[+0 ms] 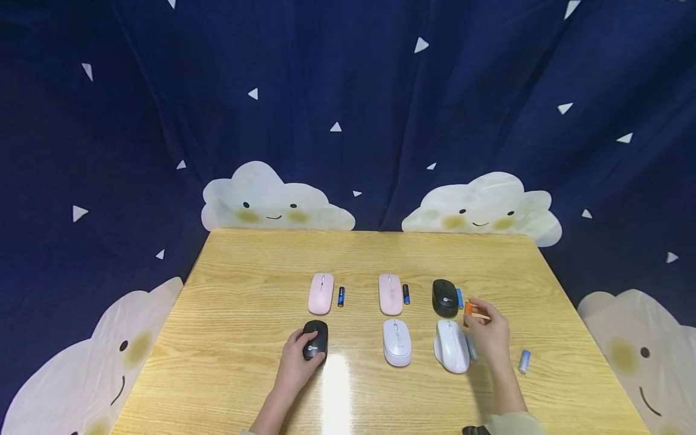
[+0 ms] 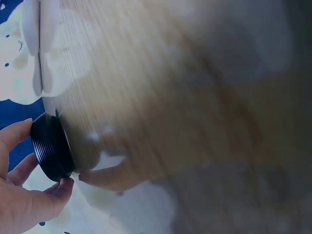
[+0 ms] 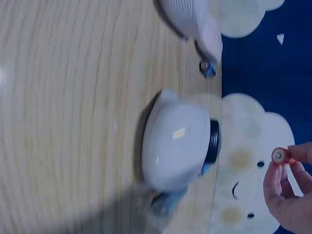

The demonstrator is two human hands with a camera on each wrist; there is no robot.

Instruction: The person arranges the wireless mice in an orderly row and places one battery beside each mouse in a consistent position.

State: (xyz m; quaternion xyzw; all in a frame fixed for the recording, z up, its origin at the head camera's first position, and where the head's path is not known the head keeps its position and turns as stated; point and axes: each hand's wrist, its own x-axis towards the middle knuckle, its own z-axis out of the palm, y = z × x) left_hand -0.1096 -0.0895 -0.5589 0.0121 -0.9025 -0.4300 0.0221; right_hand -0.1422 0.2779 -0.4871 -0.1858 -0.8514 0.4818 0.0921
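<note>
My left hand (image 1: 295,365) grips a black computer mouse (image 1: 315,348) by its sides, at the left front of the group. In the left wrist view the thumb and fingers hold the ribbed edges of that mouse (image 2: 50,146) close over the wooden table. An orange battery (image 1: 468,309) is pinched between the thumb and fingertips of my right hand (image 1: 491,331). Its round end (image 3: 279,155) faces the camera in the right wrist view. Just left of this hand lie a second black mouse (image 1: 445,298) with a blue battery (image 1: 460,298) and a white mouse (image 1: 452,346) with a grey-blue battery (image 1: 471,347).
Two pink mice, the left one (image 1: 321,293) and the middle one (image 1: 390,294), each have a dark blue battery (image 1: 341,296) beside them. Another white mouse (image 1: 397,342) sits in the middle front. A light blue battery (image 1: 524,362) lies at the right on the table (image 1: 244,290).
</note>
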